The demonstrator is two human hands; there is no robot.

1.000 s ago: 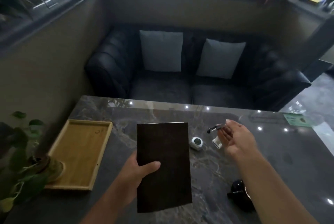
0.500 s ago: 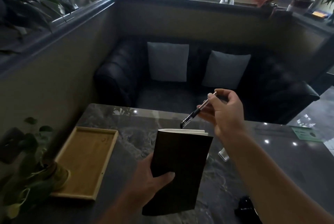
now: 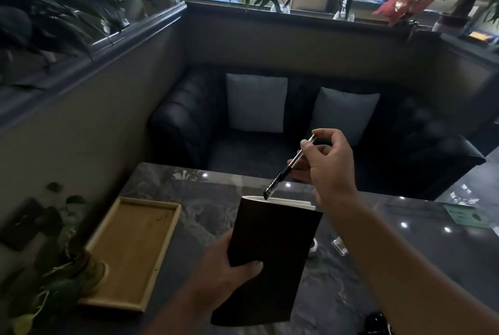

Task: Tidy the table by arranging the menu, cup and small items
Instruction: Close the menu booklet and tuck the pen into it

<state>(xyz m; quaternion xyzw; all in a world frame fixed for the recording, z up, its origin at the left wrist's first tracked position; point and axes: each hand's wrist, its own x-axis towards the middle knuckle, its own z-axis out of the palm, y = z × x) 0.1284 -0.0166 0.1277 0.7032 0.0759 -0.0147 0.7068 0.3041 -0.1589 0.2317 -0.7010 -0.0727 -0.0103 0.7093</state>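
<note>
My left hand (image 3: 226, 270) grips a dark brown menu (image 3: 270, 259) by its lower left edge and holds it tilted above the marble table (image 3: 405, 248); white pages show along its top. My right hand (image 3: 330, 164) pinches a black pen (image 3: 287, 170) above the menu, its tip touching the white top edge. A small clear item (image 3: 339, 247) lies on the table just right of the menu, and a little white object (image 3: 312, 249) peeks out from behind the menu's right side. A black cup (image 3: 376, 324) is partly visible at the bottom, beside my right forearm.
An empty wooden tray (image 3: 135, 251) lies at the table's left. A potted plant (image 3: 54, 267) stands at the near left corner. A green card (image 3: 467, 214) rests at the far right. A black sofa (image 3: 297, 132) with two grey cushions is behind the table.
My right hand picked the pen off the table and raised it over the menu. My left hand tilted the menu up. My view rose, showing more plants on the ledge.
</note>
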